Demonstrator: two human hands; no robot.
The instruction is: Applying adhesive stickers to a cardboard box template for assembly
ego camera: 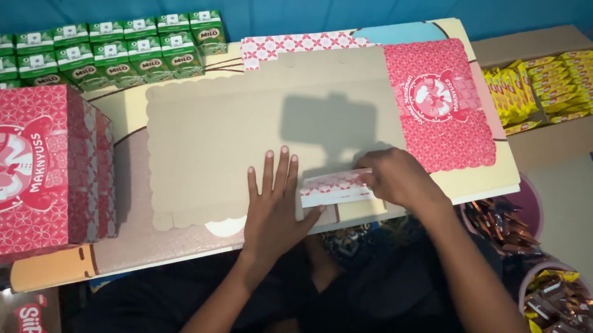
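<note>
An unfolded cardboard box blank (240,138), plain brown side up with a red patterned panel at its far right, lies flat across a low cream table (153,247). Its near side flap (335,187), red-and-white patterned, is folded up and over at the blank's front edge. The right hand (399,177) grasps this flap, fingers curled over its right end. The left hand (273,205) lies open, palm down, fingers spread, pressing the brown surface just beside the flap. An assembled red box (9,175) stands at the table's left end. Green drink cartons (102,48) line the blue wall behind. A carton of yellow snack packets (551,84) sits open at right.
</note>
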